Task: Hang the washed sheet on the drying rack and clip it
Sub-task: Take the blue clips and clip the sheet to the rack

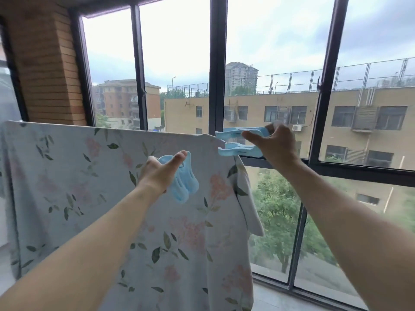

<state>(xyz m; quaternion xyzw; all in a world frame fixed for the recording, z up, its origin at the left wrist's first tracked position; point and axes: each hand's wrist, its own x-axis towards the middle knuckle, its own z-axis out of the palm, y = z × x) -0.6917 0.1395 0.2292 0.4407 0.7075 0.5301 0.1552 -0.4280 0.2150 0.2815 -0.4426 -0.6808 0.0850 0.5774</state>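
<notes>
Both arms reach up and forward toward the top edge of the floral sheet (94, 187), which hangs draped in front of the tall dark-framed window (216, 63) and falls well down below the arms. The right hand (277, 144) is raised level with the sheet's upper right corner, wrist bent slightly, fingers and thumb squeezing the handles of a large light-blue clip (241, 142); the clip's two long jaws stand spread apart, pointing left at that corner and just meeting its edge. The left hand (161, 171) sits lower, in front of the cloth, palm turned away from me, fingers curled around a bunch of spare blue clips (185, 185) that dangle below its palm. Beyond the glass stand tan buildings (269, 113) and green trees (278, 212).
</notes>
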